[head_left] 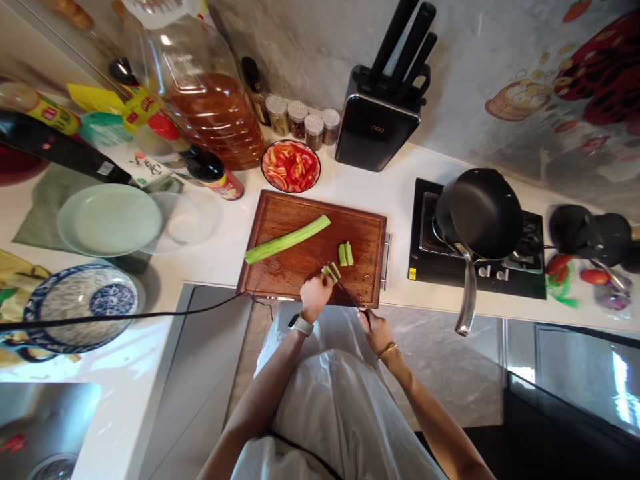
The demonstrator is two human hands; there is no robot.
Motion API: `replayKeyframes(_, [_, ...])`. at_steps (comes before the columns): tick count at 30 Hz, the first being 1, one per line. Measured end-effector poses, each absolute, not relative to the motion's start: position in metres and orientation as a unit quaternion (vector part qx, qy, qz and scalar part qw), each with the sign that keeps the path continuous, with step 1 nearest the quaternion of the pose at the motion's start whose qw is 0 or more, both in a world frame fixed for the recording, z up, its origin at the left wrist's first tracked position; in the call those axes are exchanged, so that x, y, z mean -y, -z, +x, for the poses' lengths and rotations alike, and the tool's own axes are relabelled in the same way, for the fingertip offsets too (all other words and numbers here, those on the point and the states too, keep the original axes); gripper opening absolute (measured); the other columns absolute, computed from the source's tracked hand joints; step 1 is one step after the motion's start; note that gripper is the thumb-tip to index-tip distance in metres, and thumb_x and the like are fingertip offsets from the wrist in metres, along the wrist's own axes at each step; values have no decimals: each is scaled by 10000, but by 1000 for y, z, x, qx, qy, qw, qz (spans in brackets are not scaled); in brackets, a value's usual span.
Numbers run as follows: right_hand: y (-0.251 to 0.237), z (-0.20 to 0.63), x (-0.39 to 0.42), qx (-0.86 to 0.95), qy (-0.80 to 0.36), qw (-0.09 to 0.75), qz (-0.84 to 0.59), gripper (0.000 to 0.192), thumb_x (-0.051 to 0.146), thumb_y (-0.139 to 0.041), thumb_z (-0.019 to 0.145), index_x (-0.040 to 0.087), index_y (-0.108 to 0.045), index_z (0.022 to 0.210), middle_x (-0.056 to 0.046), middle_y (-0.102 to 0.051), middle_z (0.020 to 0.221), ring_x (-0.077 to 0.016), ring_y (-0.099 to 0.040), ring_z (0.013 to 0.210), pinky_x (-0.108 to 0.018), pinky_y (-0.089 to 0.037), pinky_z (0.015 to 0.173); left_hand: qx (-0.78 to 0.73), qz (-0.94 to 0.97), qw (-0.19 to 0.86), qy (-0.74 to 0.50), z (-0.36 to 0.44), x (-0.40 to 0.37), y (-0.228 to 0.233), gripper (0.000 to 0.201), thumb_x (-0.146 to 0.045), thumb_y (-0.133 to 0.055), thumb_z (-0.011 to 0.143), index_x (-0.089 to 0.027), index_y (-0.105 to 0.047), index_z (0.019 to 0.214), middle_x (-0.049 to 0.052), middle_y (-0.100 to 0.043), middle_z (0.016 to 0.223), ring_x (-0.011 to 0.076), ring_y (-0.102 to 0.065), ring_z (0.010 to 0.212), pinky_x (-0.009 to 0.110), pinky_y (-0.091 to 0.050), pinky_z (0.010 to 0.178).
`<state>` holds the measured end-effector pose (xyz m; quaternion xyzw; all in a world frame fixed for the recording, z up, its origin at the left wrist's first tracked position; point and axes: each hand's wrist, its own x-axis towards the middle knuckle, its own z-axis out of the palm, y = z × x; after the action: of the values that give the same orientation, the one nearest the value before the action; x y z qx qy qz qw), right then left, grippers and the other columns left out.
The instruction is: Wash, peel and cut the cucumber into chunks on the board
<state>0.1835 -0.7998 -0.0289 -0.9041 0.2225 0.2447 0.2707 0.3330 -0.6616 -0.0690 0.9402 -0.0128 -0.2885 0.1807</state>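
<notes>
My right hand is closed round the dark handle of a kitchen knife, its blade slanting over the front edge of the wooden cutting board. At the blade's tip, my left hand has its fingers curled on short celery pieces, pressing them to the board. Two or so more cut celery sections lie just beyond, to the right. A long celery stalk rests slantwise across the board's left half. Water drops dot the wood.
Behind the board stand a bowl of sliced red peppers, spice jars and a knife block. A black pan sits on the stove to the right, handle jutting forward. Plates, bottles and a cable are left.
</notes>
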Motion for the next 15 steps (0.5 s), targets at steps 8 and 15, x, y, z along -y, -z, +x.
replayKeyframes(8, [24,185,787,-222,-289,212,-907,327,400,-356,987,187,-602,960,-85,-725,778,-205,-692,696,-243,-360,555,19,933,198,299,334,660,71,322,-369,-445,899,-187,-710,903,141,-723,868,257,-691,855,306,-468,746])
replayKeyframes(15, [47,201,779,-244,-280,219,-902,333,380,-380,985,149,-612,1046,-132,-732,835,-219,-702,762,-251,-395,599,19,932,195,304,336,659,68,344,-374,-426,898,-173,-706,918,151,-720,886,282,-688,867,330,-470,750])
